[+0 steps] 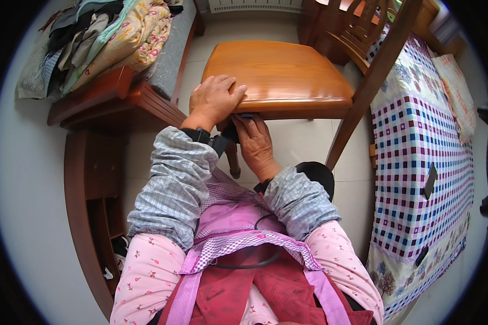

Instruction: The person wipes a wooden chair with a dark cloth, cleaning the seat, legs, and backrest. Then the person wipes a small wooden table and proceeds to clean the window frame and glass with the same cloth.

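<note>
A brown wooden chair (pixel 279 70) stands in front of me, its glossy seat facing up. My left hand (pixel 216 98) lies on the seat's near left corner, fingers laid over the wood and thumb apart. Just below the seat's front edge, my right hand (pixel 255 143) is closed on a small dark blue piece (pixel 246 115), pressed against the chair's frame. Most of that piece is hidden by the fingers and the seat edge, so its kind does not show. Both forearms wear grey checked sleeve covers.
At the left, a wooden bench (pixel 173 49) with a grey cushion bears a heap of folded clothes (pixel 108 43). Below it is an open shelf unit (pixel 87 211). On the right, a checked cloth (pixel 412 146) covers a long piece of furniture, with a dark phone-like object (pixel 430 181) on it.
</note>
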Motion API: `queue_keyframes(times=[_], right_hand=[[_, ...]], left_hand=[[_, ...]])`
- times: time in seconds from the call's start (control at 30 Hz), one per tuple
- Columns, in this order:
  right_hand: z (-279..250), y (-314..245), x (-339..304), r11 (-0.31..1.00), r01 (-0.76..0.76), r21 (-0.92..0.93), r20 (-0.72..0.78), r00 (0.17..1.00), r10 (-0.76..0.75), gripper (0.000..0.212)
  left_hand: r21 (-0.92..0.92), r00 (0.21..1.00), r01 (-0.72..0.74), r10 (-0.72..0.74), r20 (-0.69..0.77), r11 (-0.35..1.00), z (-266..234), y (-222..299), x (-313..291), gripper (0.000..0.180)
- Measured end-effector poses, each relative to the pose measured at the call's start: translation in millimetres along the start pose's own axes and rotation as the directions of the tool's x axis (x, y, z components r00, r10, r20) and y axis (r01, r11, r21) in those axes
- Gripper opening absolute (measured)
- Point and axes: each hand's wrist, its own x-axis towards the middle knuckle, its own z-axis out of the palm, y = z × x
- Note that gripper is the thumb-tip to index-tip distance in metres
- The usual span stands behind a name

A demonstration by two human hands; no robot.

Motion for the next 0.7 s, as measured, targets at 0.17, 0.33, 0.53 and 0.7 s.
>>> queue_keyframes(times=[0.17, 0.33, 0.53, 0.7], right_hand=[[-59.1, 78.7, -3.3, 0.99, 0.114, -0.085, 0.093, 0.99, -0.106, 0.035], [-130.2, 163.8, -23.4, 0.898, -0.085, -0.432, -0.086, 0.995, 0.053, 0.029], [-204.1, 198.7, -10.2, 0.923, -0.296, -0.245, -0.348, 0.916, 0.201, 0.048], [-256.9, 197.9, 76.7, 0.95, -0.169, -0.263, -0.549, 0.836, -0.003, 0.05]], left_hand=[[0.001, 0.994, -0.051, 0.051, -0.101, 0.999, 2.8, -7.8, 8.6, 0.05], [0.012, 0.993, -0.05, 0.051, -0.104, 0.999, 3.9, -5.0, 8.1, 0.049], [0.003, 1.0, -0.013, 0.013, -0.019, 1.0, -4.8, 1.2, 5.9, 0.049], [0.013, 0.989, -0.058, 0.059, -0.136, 0.998, -0.3, 0.9, -0.3, 0.046]])
